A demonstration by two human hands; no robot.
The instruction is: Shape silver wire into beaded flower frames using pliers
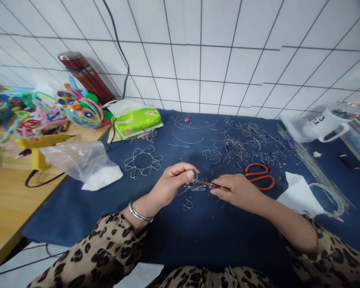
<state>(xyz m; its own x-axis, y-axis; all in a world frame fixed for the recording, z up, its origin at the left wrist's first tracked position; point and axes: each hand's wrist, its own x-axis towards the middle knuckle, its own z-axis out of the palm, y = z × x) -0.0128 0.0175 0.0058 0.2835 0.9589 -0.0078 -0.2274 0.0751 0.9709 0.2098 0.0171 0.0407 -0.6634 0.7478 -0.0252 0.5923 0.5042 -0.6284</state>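
Observation:
My left hand [175, 182] is closed, pinching a thin silver wire [197, 175] between thumb and fingertips. In my right hand [240, 190] are narrow-nosed pliers [217, 186], fingers wrapped round the handles. The jaws point left and meet the wire near my left thumb; whether they grip it is too small to tell. Beneath the tips lies a small heap of bent wire pieces [198, 186] on the blue cloth [210, 240]. A flower-shaped wire ring [134, 161] rests left of my left hand. Red-handled scissors [265, 182] lie just beyond my right hand.
Tangled wire scraps [237, 140] spread behind my hands. A green tissue pack [138, 122], a plastic bag [84, 160] and a yellow glue gun [37, 150] are at left. Straight wires [324, 172], a white paper [301, 196] and a white mug [333, 124] stand or lie at right.

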